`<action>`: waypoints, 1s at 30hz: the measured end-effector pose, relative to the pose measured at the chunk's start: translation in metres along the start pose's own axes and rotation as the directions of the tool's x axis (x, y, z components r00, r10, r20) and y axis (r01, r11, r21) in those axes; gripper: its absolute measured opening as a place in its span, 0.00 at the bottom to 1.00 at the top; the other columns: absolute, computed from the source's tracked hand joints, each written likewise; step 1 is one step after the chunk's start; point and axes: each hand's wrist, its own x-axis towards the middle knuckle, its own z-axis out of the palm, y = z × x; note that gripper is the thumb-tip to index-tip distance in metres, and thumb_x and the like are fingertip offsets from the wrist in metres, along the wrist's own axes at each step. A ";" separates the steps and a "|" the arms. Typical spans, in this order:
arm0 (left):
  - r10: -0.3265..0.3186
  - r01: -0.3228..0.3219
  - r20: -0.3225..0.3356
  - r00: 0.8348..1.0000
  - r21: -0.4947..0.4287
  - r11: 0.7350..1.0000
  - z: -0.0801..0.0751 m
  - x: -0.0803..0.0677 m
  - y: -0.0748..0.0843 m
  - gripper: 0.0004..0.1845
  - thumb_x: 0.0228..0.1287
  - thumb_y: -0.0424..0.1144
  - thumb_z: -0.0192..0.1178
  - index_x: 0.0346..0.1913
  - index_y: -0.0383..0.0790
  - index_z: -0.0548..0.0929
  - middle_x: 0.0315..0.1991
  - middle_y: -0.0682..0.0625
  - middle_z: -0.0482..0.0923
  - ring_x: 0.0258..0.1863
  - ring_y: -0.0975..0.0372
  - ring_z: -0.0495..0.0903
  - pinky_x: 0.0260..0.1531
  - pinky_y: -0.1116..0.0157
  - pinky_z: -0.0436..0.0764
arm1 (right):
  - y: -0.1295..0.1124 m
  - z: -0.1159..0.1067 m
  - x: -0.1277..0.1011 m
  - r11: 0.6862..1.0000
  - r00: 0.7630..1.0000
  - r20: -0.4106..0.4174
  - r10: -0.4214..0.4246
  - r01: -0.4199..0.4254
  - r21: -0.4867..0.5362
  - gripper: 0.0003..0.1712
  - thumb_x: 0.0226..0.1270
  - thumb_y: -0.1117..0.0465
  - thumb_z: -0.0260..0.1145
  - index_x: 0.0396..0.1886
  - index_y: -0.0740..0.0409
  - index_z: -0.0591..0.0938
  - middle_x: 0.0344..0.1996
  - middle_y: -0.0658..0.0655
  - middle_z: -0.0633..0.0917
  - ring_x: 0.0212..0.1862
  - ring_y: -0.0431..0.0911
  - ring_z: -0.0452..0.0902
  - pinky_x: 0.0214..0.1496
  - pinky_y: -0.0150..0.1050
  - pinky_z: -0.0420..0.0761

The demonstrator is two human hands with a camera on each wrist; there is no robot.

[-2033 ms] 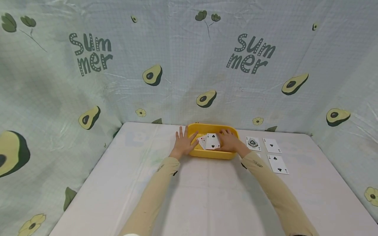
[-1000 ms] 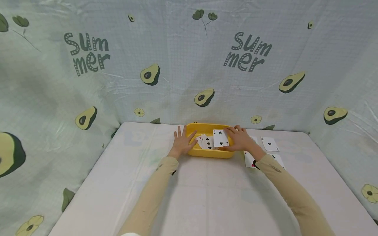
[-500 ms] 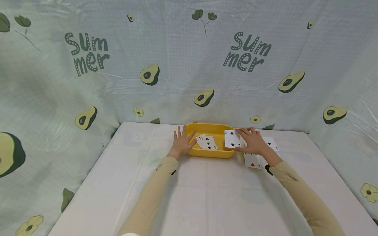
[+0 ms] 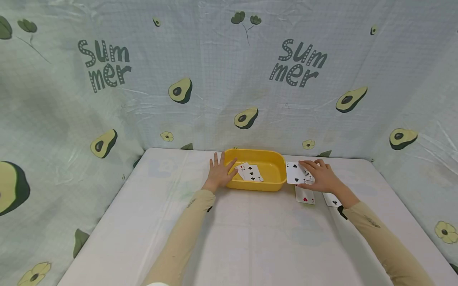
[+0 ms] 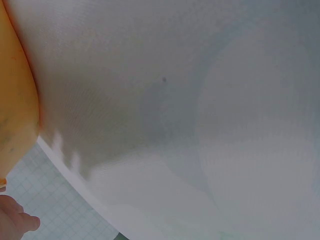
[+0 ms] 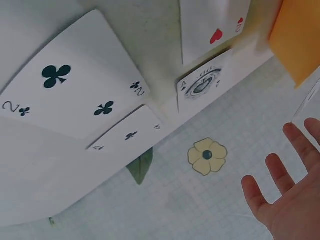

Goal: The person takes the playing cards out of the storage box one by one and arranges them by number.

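A face-up two of spades [image 4: 294, 173], held tilted just right of the yellow tray [image 4: 266, 186].

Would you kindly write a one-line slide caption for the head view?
Left hand rests on the yellow tray while the right hand holds a spade card beside it.

Bright, even; wrist views blurry

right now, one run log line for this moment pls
left hand: rests on yellow plastic tray rim | right hand: holds two-of-spades playing card above white table | tray: cards inside
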 end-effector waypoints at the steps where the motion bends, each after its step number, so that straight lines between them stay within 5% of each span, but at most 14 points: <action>1: -0.001 0.001 0.001 1.000 0.002 1.000 0.000 0.000 0.000 0.27 0.66 0.56 0.37 0.68 0.59 0.54 0.71 0.37 0.38 0.68 0.38 0.33 0.64 0.42 0.41 | 0.002 0.000 -0.002 1.000 1.000 0.004 0.006 -0.006 0.000 0.49 0.46 0.35 0.64 0.65 0.54 0.62 0.60 0.58 0.68 0.54 0.57 0.58 0.49 0.56 0.62; 19: 0.005 -0.005 -0.003 1.000 0.002 1.000 0.002 0.001 -0.002 0.27 0.67 0.56 0.37 0.68 0.58 0.54 0.71 0.37 0.37 0.68 0.38 0.33 0.63 0.41 0.41 | 0.040 -0.003 -0.053 0.998 0.999 0.007 0.052 -0.051 -0.049 0.47 0.46 0.41 0.67 0.63 0.57 0.63 0.59 0.62 0.68 0.51 0.58 0.60 0.43 0.54 0.63; 30: 0.014 -0.014 -0.003 1.000 0.004 1.000 0.001 0.001 -0.002 0.27 0.67 0.56 0.37 0.68 0.58 0.54 0.70 0.36 0.38 0.68 0.38 0.34 0.63 0.41 0.41 | 0.061 -0.001 -0.077 0.992 0.991 0.046 0.127 -0.126 -0.023 0.48 0.47 0.41 0.67 0.64 0.56 0.59 0.59 0.66 0.66 0.52 0.63 0.59 0.45 0.63 0.65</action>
